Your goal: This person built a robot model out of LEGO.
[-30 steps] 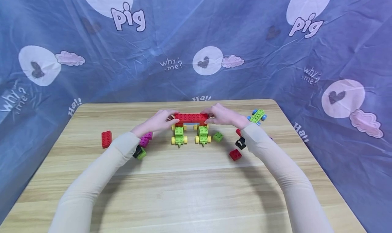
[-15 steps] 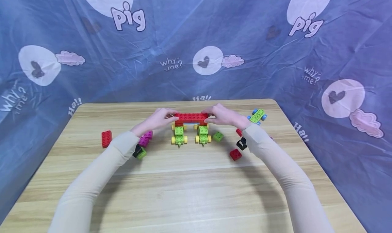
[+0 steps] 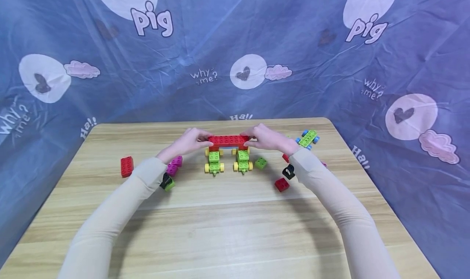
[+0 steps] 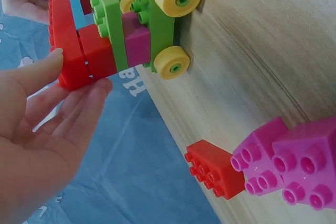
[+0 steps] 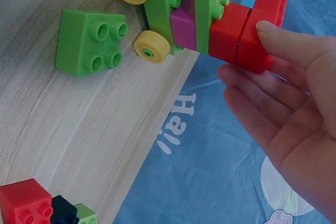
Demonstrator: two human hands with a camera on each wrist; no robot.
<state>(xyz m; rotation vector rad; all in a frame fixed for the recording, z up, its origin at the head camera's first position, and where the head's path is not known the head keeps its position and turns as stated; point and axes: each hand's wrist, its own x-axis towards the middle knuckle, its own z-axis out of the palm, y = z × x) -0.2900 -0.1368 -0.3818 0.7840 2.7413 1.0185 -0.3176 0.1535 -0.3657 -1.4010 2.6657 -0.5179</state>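
Note:
A row of red building bricks (image 3: 228,140) forms the top of a toy-brick build at the back of the table. My left hand (image 3: 188,142) pinches its left end, thumb on the near side. At the right end my right hand (image 3: 266,138) grips the same row between thumb and fingers. Two green wheeled bases (image 3: 243,164) with yellow wheels carry the build. In the left wrist view a purple brick (image 4: 136,38), a green brick (image 4: 109,19) and a red brick (image 4: 98,49) are stacked under the row. A blue brick (image 4: 80,11) lies below its middle.
Left on the table (image 3: 227,230) lie a red brick (image 3: 127,167) and purple bricks (image 3: 174,164). Right of the build are a green brick (image 3: 261,163), a red brick (image 3: 282,184) and a green wheeled base (image 3: 307,138) with blue wheels. A blue printed cloth (image 3: 165,95) hangs behind.
My left hand has lifted very slightly and its thumb has shifted on the red bricks' left end. The right hand keeps its hold, and the build stays in place.

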